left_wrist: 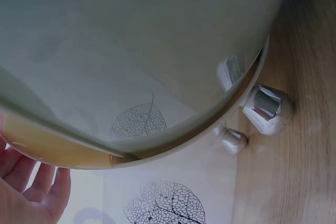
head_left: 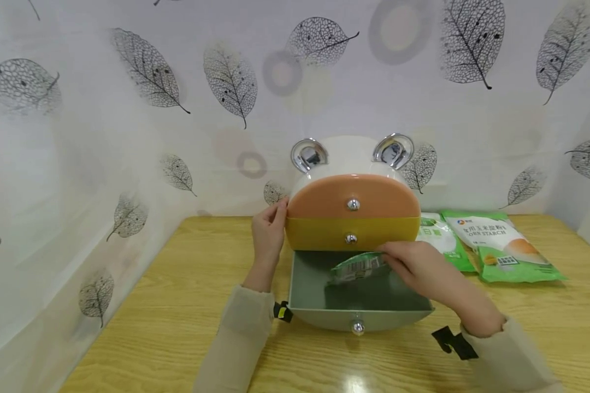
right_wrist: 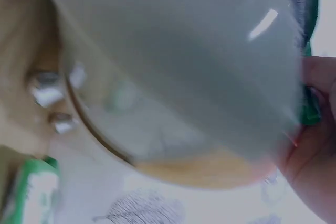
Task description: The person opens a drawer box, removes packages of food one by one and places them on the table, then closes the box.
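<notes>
A small drawer box with an orange top drawer [head_left: 319, 199], a yellow middle drawer [head_left: 319, 232] and a green bottom drawer [head_left: 319, 315] stands in the middle of the head view. The bottom drawer is pulled out. My left hand [head_left: 270, 232] touches the box's left side, level with the upper drawers; in the left wrist view its fingers [left_wrist: 55, 192] lie against the curved side. My right hand [head_left: 423, 267] pinches the end of a green packet [head_left: 361, 267] over the open drawer. The packet tilts down inward. Its green edge [right_wrist: 310, 106] shows in the right wrist view, which is blurred.
Right of the box lie a corn starch bag [head_left: 506, 245] and another green-and-white bag [head_left: 440, 240]. Two shiny round ears [head_left: 308, 155] top the box. A leaf-patterned curtain [head_left: 128, 125] hangs behind the wooden table [head_left: 216, 262].
</notes>
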Action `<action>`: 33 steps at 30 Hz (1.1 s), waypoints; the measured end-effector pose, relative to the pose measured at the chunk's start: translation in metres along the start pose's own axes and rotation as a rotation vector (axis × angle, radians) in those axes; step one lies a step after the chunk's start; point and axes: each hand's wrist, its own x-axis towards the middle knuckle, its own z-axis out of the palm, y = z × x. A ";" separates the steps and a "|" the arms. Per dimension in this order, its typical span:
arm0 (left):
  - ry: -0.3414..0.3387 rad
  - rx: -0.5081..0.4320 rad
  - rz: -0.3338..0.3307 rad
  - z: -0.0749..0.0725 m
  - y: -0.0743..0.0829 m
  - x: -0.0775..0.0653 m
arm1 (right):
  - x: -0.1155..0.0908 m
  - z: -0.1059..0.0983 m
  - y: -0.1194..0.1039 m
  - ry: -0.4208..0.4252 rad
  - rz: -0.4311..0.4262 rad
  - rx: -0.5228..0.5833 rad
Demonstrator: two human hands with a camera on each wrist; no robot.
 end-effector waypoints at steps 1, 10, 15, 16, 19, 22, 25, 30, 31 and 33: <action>-0.001 -0.002 -0.001 0.000 0.000 0.000 | -0.001 -0.004 0.001 0.059 -0.022 -0.003; -0.016 0.013 -0.012 -0.001 0.001 -0.002 | -0.020 -0.054 0.007 0.443 -0.059 -0.132; -0.023 0.007 -0.009 -0.002 -0.001 -0.001 | -0.040 -0.079 0.013 0.420 0.039 -0.231; -0.023 0.004 -0.009 -0.002 -0.001 -0.001 | -0.044 -0.082 0.015 0.407 0.059 -0.253; -0.018 0.004 -0.006 -0.002 -0.003 -0.001 | -0.057 -0.091 0.022 0.388 0.095 -0.303; -0.017 0.009 -0.005 -0.002 -0.004 -0.001 | -0.071 -0.095 0.028 0.363 0.149 -0.342; -0.020 0.014 -0.002 -0.001 -0.003 0.000 | -0.082 -0.098 0.034 0.326 0.199 -0.370; -0.017 0.013 -0.018 0.000 -0.002 -0.001 | -0.096 -0.098 0.041 0.241 0.246 -0.382; -0.014 0.015 -0.021 0.000 -0.002 0.000 | -0.097 -0.097 0.043 0.223 0.243 -0.386; -0.008 0.017 -0.022 0.000 -0.002 0.000 | -0.098 -0.094 0.045 0.185 0.230 -0.394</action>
